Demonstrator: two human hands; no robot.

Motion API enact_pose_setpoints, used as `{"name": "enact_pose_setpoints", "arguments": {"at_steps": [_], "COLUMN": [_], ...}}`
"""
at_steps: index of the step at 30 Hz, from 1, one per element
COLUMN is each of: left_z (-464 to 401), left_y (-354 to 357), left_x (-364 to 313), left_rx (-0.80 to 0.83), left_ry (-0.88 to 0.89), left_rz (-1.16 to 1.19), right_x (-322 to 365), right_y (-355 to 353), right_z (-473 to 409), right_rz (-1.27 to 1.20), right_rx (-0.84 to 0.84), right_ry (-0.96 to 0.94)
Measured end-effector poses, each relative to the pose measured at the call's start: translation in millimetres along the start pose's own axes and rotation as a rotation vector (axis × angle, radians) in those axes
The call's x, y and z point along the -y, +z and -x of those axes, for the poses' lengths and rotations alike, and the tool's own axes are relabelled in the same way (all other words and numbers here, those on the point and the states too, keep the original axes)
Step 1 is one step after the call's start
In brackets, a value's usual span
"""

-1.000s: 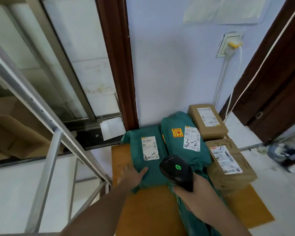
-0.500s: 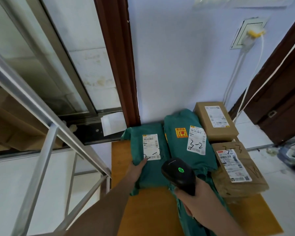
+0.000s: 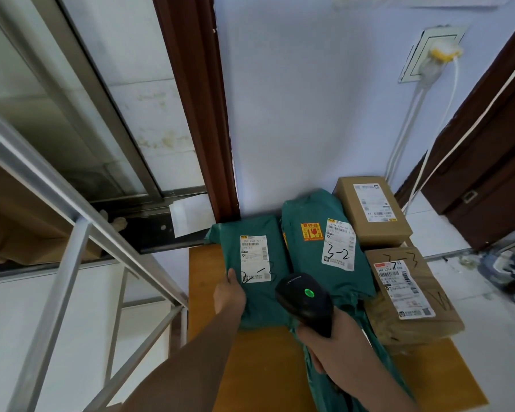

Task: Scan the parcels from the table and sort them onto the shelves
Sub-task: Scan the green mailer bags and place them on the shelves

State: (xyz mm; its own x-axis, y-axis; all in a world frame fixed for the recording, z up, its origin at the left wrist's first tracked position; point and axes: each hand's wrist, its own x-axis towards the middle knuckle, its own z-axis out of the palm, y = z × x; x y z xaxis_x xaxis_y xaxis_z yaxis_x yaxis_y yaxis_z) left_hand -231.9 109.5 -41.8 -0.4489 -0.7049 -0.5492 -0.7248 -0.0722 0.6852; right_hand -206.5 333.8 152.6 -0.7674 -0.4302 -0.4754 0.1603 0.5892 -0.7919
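Now, with the left hand (image 3: 229,295) gripping the left green parcel (image 3: 252,269), the right hand (image 3: 336,346), clamped on the scanner (image 3: 305,301), should aim squarely at its label (image 3: 254,258).

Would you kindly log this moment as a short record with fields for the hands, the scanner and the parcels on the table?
left hand: grips the left edge of the left green parcel
right hand: holds the scanner
scanner: green light lit, pointing towards the parcels
other parcels: green parcel marked 3-2; far brown box; near brown box
surface: wooden table
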Motion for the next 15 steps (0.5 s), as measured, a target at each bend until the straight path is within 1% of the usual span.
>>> {"name": "enact_pose_setpoints", "arguments": {"at_steps": [3, 7, 10, 15], "left_z": [11.3, 43.9, 75.6, 115.1], "left_y": [-10.1, -29.5, -43.7, -59.3], "left_x": [10.5, 14.1, 7.5, 3.2], "left_rx": [-0.051, -0.114, -0.131, -0.168], "left_ry": [0.005, 0.137, 0.195, 0.358], "left_rz": [0.065, 0.167, 0.237, 0.194], "right_x": [2.5, 4.7, 14.8, 38.4], "right_y": [1.9, 10.8, 23.1, 41.0], "right_z": [1.1, 3.4, 7.6, 23.2], "right_rz": [-0.025, -0.047, -0.051, -0.088], "right_rx": [-0.019, -0.053, -0.072, -0.098], "right_ry": [-0.008, -0.032, -0.081, -0.173]}}
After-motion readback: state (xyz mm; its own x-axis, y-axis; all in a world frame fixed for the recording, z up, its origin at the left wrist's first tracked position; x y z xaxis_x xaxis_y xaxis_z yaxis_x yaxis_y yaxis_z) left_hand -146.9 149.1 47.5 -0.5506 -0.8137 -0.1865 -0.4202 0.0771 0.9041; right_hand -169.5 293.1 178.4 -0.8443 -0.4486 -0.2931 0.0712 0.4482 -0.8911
